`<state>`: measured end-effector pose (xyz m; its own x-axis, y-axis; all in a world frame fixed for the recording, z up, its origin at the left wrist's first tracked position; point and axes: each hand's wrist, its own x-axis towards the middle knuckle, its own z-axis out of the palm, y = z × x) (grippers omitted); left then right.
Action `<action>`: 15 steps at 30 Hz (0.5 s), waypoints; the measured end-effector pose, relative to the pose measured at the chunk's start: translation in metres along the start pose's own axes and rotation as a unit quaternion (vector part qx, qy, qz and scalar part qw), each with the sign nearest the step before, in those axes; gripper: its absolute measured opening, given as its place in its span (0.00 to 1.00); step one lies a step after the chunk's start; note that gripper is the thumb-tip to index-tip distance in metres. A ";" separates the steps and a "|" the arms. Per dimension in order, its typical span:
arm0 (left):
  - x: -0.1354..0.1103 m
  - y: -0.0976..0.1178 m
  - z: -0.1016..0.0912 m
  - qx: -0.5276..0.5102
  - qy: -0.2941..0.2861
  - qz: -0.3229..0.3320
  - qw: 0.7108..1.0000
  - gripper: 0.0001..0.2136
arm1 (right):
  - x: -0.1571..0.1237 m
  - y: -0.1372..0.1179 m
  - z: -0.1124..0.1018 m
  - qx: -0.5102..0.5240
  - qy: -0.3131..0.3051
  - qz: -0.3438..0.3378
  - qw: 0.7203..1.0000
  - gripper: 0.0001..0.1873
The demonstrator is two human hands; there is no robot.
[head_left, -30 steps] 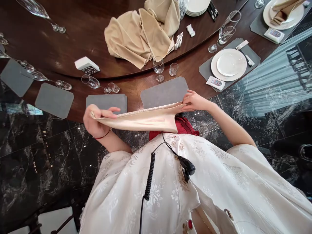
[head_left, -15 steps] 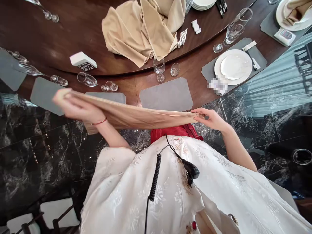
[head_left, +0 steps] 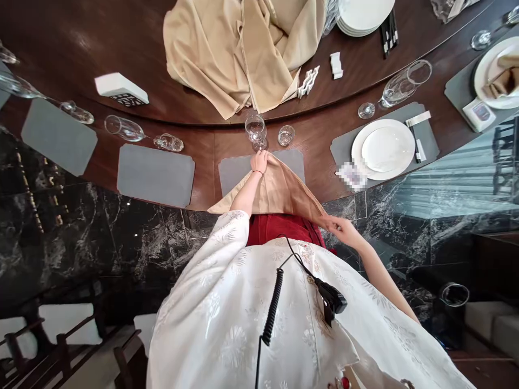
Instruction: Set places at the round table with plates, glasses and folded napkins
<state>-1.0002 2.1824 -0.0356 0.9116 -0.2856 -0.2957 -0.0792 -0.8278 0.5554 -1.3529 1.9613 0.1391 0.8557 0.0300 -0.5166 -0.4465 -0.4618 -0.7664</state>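
A beige cloth napkin (head_left: 279, 189) lies draped over the grey placemat (head_left: 233, 173) at the table's near edge, in front of me. My left hand (head_left: 259, 161) pinches the napkin's far corner on the placemat, just below a small wine glass (head_left: 255, 129). My right hand (head_left: 338, 227) grips the near corner of the same napkin, off the table edge beside my red skirt. The cloth is stretched between the two hands.
A pile of beige napkins (head_left: 243, 48) lies on the round turntable (head_left: 121, 43). A tumbler (head_left: 286, 135), lying glasses (head_left: 121, 128), other grey placemats (head_left: 156, 174), white plates (head_left: 383, 148), a plate stack (head_left: 365, 13) and a white box (head_left: 120, 89) are around. Dark marble floor below.
My left hand swung from far left to the placemat ahead, carrying its napkin end onto the table. My right hand dropped slightly toward my body, holding its end.
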 end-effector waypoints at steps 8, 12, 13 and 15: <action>-0.012 0.030 0.048 -0.108 -0.009 0.007 0.994 0.16 | 0.046 0.005 -0.049 0.050 -0.202 -0.063 0.976 0.29; -0.077 -0.023 0.015 -0.119 0.071 -0.024 0.990 0.16 | 0.145 -0.001 -0.041 0.012 -0.171 -0.090 0.981 0.19; -0.099 -0.042 0.005 -0.110 0.111 -0.058 0.986 0.16 | 0.175 -0.004 -0.037 -0.009 -0.134 -0.095 0.986 0.17; -0.144 -0.079 -0.015 -0.086 0.184 -0.161 0.966 0.16 | 0.235 -0.009 -0.025 -0.059 -0.052 -0.099 0.992 0.14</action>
<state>-1.1190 2.2960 -0.0253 0.9618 0.1902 -0.1967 0.2719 -0.7440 0.6104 -1.1409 1.9498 0.0339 0.8894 0.2195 -0.4011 -0.2328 -0.5375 -0.8105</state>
